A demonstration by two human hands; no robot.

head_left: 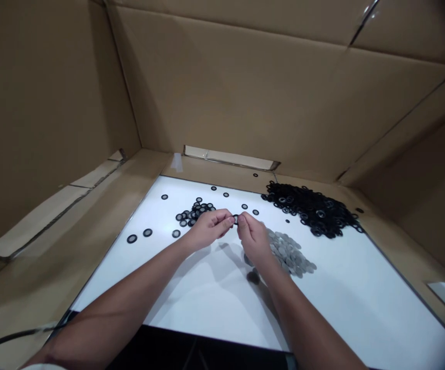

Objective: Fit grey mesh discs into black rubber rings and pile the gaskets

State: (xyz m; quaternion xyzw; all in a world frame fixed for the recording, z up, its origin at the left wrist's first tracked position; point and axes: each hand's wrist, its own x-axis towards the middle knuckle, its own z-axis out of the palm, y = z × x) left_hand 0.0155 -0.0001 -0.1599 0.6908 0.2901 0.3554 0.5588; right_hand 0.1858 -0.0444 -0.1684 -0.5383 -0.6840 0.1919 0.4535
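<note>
Pinching 1 black ring (pixel 235 219) together, left hand (pixel 207 228) and right hand (pixel 253 237) meet above the white panel (pixel 207 293).

the fingers (pixel 225 220) of the left hand (pixel 207 228) and of the right hand (pixel 253 237) meet over the middle of the surface (pixel 191 298), with a ring (pixel 235 219) pinched between them. just behind the left fingers lies a small cluster (pixel 195 210). well left of them, stray pieces (pixel 131 238) lie apart. right of the fingers, just beside the right hand, lies a heap of discs (pixel 289 252). behind and right lies a larger heap of rings (pixel 315 208). cardboard walls (pixel 245 92) stand left, behind and right.
</note>
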